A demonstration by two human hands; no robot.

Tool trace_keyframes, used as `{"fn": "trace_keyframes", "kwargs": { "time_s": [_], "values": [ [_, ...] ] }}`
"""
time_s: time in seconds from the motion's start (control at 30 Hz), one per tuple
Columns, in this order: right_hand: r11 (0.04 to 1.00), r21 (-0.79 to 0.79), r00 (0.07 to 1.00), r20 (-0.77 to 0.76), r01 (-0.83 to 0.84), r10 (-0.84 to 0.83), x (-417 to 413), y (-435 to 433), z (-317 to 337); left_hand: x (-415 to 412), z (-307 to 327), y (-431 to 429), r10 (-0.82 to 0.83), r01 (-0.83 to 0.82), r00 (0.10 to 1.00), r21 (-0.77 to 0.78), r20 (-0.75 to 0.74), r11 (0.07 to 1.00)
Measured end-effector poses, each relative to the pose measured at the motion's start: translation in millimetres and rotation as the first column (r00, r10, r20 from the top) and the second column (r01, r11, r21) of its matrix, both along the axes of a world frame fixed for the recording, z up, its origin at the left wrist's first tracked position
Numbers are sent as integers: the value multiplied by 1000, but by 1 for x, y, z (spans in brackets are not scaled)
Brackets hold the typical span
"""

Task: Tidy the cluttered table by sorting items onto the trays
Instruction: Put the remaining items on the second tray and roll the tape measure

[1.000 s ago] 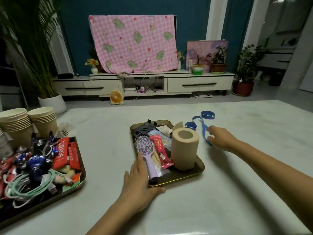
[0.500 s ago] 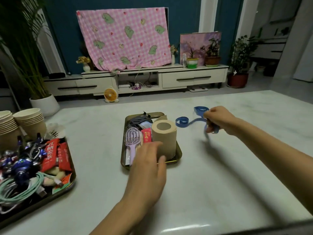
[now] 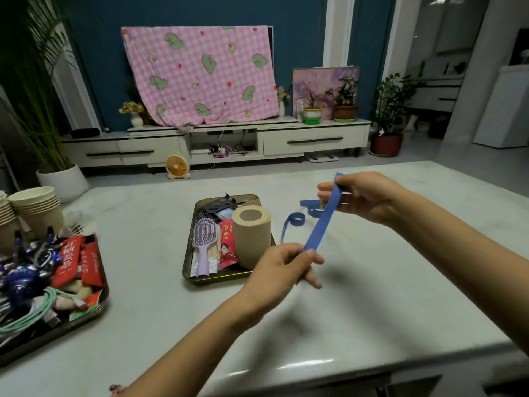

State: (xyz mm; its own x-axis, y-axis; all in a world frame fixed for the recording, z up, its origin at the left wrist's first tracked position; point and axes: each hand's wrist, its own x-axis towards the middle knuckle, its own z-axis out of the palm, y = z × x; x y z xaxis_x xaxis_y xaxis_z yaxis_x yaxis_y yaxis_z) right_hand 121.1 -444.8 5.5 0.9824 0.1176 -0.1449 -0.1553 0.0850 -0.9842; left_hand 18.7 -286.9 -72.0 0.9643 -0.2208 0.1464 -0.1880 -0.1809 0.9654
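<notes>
On pale table (image 3: 372,282): centre tray (image 3: 217,279), left tray (image 3: 105,295) | behind: pink cloth (image 3: 200,75)

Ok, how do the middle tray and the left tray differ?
The middle tray holds a brush, a red sachet and a paper roll; the left tray is heaped with cables and red packets. The middle tray shows whole; the left tray is cut off by the frame. Both are dark, rimmed and rest on the table.
</notes>
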Motion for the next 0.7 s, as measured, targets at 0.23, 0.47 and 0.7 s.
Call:
{"fn": "trace_keyframes", "kwargs": {
  "time_s": [0.23,0.47,0.7],
  "values": [
    [887,-342,951,131,309,-281,38,-44,-52,-24,11,67,10,-27,985,-96,-172,995],
    [142,-985,988,75,94,-136,48,-65,-58,-34,28,106,58,-91,971,-131,-233,987],
    [623,-755,575,422,-207,701,-55,88,-1,-31,27,88,-15,2,982,-69,-188,998]
  ]
}}
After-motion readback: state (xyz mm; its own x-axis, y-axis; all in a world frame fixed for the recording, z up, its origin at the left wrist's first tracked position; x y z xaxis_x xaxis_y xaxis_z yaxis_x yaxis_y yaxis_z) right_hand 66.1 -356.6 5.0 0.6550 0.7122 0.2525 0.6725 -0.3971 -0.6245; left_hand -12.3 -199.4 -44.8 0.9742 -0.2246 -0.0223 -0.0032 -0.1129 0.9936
